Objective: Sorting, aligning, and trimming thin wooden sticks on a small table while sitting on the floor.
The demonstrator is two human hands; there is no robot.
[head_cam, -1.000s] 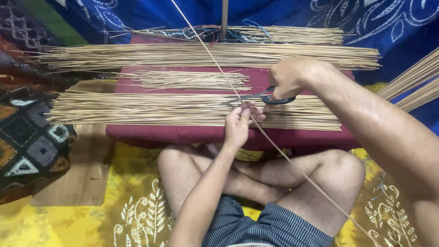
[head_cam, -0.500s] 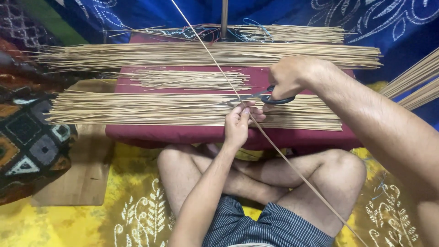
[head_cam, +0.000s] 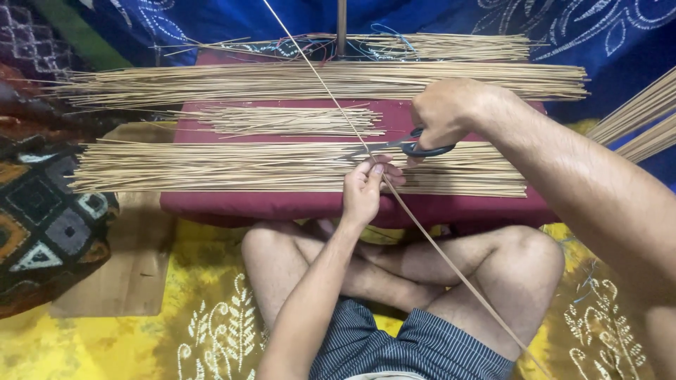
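A maroon cushion (head_cam: 282, 205) carries rows of thin cane sticks (head_cam: 211, 167). Above its near edge, the left hand (head_cam: 366, 190) pinches one long stick (head_cam: 422, 232) crossing it diagonally. Just beyond, the right hand (head_cam: 447, 112) grips blue-handled scissors (head_cam: 405, 146), blades at the stick.

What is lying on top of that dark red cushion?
On the dark red cushion lie several flat rows of thin tan sticks, most overhanging its sides. The sticks and both hands cover much of its top, so anything beneath them cannot be seen.

Blue patterned cloth (head_cam: 563, 28) backdrop, yellow floor cloth (head_cam: 204, 331).
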